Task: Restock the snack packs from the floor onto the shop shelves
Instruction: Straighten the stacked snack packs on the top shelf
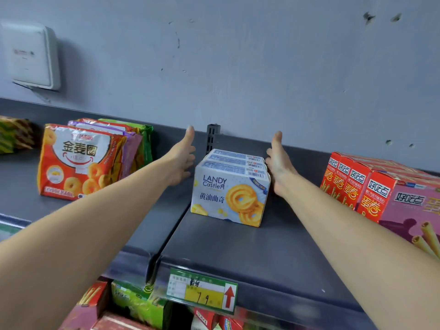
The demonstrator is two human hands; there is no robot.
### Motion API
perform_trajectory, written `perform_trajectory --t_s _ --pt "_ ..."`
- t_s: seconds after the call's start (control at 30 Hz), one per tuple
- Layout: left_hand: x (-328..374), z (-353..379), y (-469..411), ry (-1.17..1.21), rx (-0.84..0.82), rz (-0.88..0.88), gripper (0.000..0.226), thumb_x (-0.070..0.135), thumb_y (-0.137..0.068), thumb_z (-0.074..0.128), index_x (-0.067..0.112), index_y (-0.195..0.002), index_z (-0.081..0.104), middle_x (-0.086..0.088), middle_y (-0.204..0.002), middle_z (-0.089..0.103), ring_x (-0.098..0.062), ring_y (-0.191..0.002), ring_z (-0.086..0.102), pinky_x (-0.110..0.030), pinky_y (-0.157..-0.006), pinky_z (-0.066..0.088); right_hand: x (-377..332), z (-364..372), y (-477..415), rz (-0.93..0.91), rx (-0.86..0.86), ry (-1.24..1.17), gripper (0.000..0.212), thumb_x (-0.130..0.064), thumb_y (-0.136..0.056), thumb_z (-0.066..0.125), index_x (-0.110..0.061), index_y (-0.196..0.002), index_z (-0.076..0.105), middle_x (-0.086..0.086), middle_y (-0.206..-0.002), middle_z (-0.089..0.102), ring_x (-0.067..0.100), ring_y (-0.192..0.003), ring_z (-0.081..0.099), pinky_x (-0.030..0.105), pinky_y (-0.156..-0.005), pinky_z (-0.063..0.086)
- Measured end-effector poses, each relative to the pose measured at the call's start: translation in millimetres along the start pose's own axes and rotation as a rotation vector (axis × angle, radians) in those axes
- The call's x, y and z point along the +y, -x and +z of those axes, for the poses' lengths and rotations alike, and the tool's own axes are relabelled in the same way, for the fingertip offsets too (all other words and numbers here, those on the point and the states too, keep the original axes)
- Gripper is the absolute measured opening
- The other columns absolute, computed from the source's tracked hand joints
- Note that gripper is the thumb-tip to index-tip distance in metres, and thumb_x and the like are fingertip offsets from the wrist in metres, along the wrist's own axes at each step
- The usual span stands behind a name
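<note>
Left hand [182,160] and right hand [279,166], fingers straight, flank the cookie boxes [229,189] on the shelf [262,248].

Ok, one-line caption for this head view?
Left hand and right hand flank the cookie boxes on the grey shelf.

Both arms were bare along their whole visible length. The left forearm [95,222] and right forearm [345,222] presented smooth surfaces, appearing broad near the camera and narrowing to the wrist under the wide-angle lens. The left hand [182,160] and right hand [278,163] were likewise uncovered, with slender fingers. The left thumb tip was blurred; nail detail on either hand could not be determined.
</note>
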State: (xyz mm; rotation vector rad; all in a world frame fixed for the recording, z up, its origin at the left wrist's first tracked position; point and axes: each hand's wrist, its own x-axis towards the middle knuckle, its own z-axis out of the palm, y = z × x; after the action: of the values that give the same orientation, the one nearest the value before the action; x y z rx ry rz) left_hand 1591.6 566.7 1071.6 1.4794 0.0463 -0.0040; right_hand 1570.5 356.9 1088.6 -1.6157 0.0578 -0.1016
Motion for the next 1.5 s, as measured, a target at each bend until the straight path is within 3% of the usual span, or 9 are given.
perform_trajectory --t_s 0.13,0.47,0.7,0.8,0.97,1.07,1.23,1.43,1.5 --pt "27.1 -16.2 31.1 -0.141 0.029 0.1 0.084 0.07 -0.089 0.031 0.013 -0.151 0.026 -0.006 -0.156 0.028 -0.023 -0.144 0.027 -0.047 -0.118 0.021 -23.3 20.9 10.7 -0.14 0.069 0.243 0.082 -0.072 -0.091 0.018 -0.017 -0.15 0.03 0.005 -0.157 0.029 0.025 -0.144 0.029 0.04 -0.116 0.026" --pt "102.9 -132.0 46.6 -0.265 0.155 0.395 0.061 0.062 -0.093 0.037 0.012 -0.12 0.059 -0.005 -0.127 0.06 -0.019 -0.118 0.054 -0.041 -0.106 0.043 -67.6 129.6 24.8 -0.387 0.073 0.328 0.066 -0.056 -0.1 0.022 -0.006 -0.131 0.052 0.008 -0.14 0.05 0.023 -0.129 0.044 0.032 -0.095 0.032" --pt "92.2 -238.7 24.9 -0.249 0.354 0.445 0.053 0.058 -0.095 0.037 0.014 -0.109 0.065 -0.005 -0.123 0.062 -0.02 -0.116 0.055 -0.04 -0.103 0.042 -40.6 240.8 29.1 -0.196 -0.008 0.136 0.073 -0.065 -0.096 0.021 -0.017 -0.15 0.031 0.003 -0.158 0.028 0.022 -0.145 0.026 0.041 -0.117 0.021" --pt "67.5 -268.2 14.4 -0.261 0.425 0.379 0.056 0.057 -0.096 0.033 0.014 -0.114 0.065 -0.002 -0.12 0.06 -0.02 -0.11 0.054 -0.036 -0.097 0.042 -19.5 275.3 30.2 -0.074 -0.007 0.061 0.072 -0.066 -0.095 0.02 -0.017 -0.142 0.043 0.009 -0.146 0.046 0.025 -0.138 0.038 0.044 -0.116 0.024" --pt "22.3 -284.2 13.0 -0.096 0.199 0.058 0.078 0.075 -0.088 0.021 0.019 -0.136 0.05 -0.007 -0.143 0.05 -0.026 -0.135 0.041 -0.047 -0.109 0.033 2.0 306.7 35.4 0.117 -0.025 -0.209 0.074 -0.075 -0.088 0.022 -0.018 -0.087 0.07 0.013 -0.092 0.075 0.032 -0.093 0.071 0.048 -0.091 0.054" --pt "7.6 -284.7 13.3 0.127 -0.066 -0.035 0.085 0.082 -0.082 0.017 0.021 -0.111 0.069 -0.008 -0.107 0.074 -0.028 -0.101 0.068 -0.042 -0.085 0.053 3.7 321.2 37.2 0.142 -0.037 -0.278 0.081 -0.079 -0.085 0.02 -0.018 -0.092 0.074 0.013 -0.091 0.076 0.033 -0.092 0.071 0.048 -0.086 0.055" --pt "3.1 -292.2 0.9 0.165 -0.102 -0.016 0.082 0.08 -0.083 0.015 0.022 -0.097 0.072 -0.009 -0.093 0.076 -0.027 -0.078 0.074 -0.04 -0.07 0.057 5.3 334.1 38.0 0.126 -0.029 -0.283 0.084 -0.081 -0.083 0.018 -0.021 -0.102 0.074 0.012 -0.097 0.075 0.032 -0.094 0.07 0.049 -0.088 0.054" --pt "6.4 -309.1 -12.2 0.069 -0.074 -0.047 0.11 0.101 -0.05 0.03 0.027 -0.127 0.059 -0.004 -0.122 0.068 -0.031 -0.118 0.06 -0.058 -0.104 0.039 11.3 314.8 20.3 0.097 0.06 -0.228 0.089 -0.083 -0.081 0.014 -0.018 -0.111 0.068 0.009 -0.102 0.074 0.024 -0.092 0.067 0.038 -0.071 0.048" --pt "3.6 -314.0 -28.6 0.078 -0.071 -0.061 0.129 0.105 -0.029 0.038 0.034 -0.137 0.049 0.0 -0.134 0.06 -0.03 -0.133 0.047 -0.062 -0.109 0.026 15.4 311.6 12.1 0.092 0.042 -0.227 0.091 -0.084 -0.081 0.013 -0.019 -0.118 0.066 0.008 -0.106 0.072 0.024 -0.097 0.066 0.042 -0.084 0.049"
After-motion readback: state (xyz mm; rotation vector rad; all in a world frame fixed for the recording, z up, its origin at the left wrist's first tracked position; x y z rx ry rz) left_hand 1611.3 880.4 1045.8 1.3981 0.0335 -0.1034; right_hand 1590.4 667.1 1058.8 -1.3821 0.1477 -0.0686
